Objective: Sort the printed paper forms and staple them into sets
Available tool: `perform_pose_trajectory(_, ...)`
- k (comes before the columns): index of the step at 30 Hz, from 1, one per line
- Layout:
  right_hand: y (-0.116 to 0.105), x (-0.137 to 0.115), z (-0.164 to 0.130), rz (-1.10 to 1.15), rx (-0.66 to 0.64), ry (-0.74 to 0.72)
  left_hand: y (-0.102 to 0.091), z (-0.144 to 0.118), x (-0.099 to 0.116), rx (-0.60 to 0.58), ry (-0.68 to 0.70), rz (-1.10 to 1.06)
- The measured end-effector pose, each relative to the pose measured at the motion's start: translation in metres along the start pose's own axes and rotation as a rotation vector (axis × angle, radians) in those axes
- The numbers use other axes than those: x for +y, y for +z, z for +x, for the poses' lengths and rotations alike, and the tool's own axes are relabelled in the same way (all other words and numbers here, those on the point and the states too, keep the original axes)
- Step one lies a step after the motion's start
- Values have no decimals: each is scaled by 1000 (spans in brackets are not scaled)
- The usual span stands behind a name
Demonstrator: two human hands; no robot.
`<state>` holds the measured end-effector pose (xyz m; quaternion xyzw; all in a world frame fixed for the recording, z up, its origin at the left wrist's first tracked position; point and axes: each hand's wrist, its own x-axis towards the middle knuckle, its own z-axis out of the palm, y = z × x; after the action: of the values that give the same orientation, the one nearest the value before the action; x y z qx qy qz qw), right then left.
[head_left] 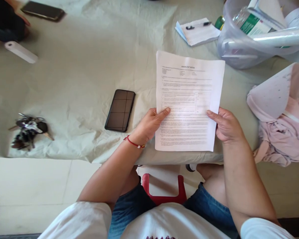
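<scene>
1. A view from above of a seated person at a table (72, 73) covered with a pale, creased cloth.
2. Just right of the frame's centre, a printed sheet of paper (189, 99) is held up over the table's near edge, its text facing the camera.
3. The left hand (149, 124) grips the sheet's lower left edge, thumb lying across the print and fingers hidden behind the page. A thin red bracelet (134, 143) circles that wrist.
4. The right hand (225, 126) grips the lower right edge the same way, thumb on the front and fingers curled behind.
5. A dark phone (120, 110) lies face up on the cloth just left of the left hand, not touching it.
6. At the left edge of the frame a bunch of keys (30, 131) rests on the cloth, well apart from the phone.
7. In the upper left corner lie a second phone (43, 11) and a white oblong object (20, 52), beside another person's hand (23, 20), only partly in view.
8. At upper centre, a small pad of papers (198, 32) carries a black pen (198, 25).
9. The upper right holds a clear plastic tub (236, 49) filled with rolls and bottles.
10. Pink cloth (281, 132) is heaped at the right edge.
11. At the bottom, a red stool (163, 196) shows between the person's knees.
</scene>
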<state>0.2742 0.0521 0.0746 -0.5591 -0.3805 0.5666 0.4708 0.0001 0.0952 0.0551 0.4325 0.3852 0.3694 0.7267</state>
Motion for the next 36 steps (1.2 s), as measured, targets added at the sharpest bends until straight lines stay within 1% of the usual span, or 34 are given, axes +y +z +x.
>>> perform_pose_trajectory(2, 2, 1, 0, 12, -6, -38, 2, -2, 2, 45, 48, 33)
perform_pose_trajectory(4, 4, 1, 0, 28, 24, -135, 5, -4, 6, 77, 113, 58)
perform_pose_trajectory(6, 7, 1, 0, 27, 71, -244, 6, -6, 11, 81, 186, 75)
perform_pose_trajectory(8, 10, -2, -1, 8, 114, -322, 7, -8, 16, 76, 265, 94)
perform_pose_trajectory(12, 16, -11, -5, -76, 195, -413, 9, -10, 24, 115, 419, 156)
perform_pose_trajectory(14, 18, -15, -9, -120, 234, -462, 9, -11, 28, 147, 462, 191)
perform_pose_trajectory(16, 18, -16, -12, -139, 237, -497, 8, -12, 32, 152, 488, 209)
perform_pose_trajectory(18, 16, -15, -14, -117, 178, -503, 4, -13, 34, 105, 485, 222)
perform_pose_trajectory(21, 10, -10, -14, -74, 87, -454, -6, -11, 35, -15, 386, 271)
perform_pose_trajectory(23, 8, -7, -14, -84, 91, -405, -11, -9, 32, -70, 319, 326)
perform_pose_trajectory(25, 7, -7, -14, -102, 107, -360, -14, -7, 29, -103, 298, 377)
perform_pose_trajectory(28, 10, -8, -14, -89, 80, -326, -15, -5, 23, -104, 300, 393)
perform_pose_trajectory(31, 13, -7, -11, -74, 48, -323, -12, -3, 20, -50, 288, 356)
perform_pose_trajectory(33, 14, -4, -8, -88, 87, -341, -9, -4, 19, -29, 258, 293)
perform_pose_trajectory(36, 12, 0, -4, -107, 191, -373, -3, -6, 16, -58, 164, 148)
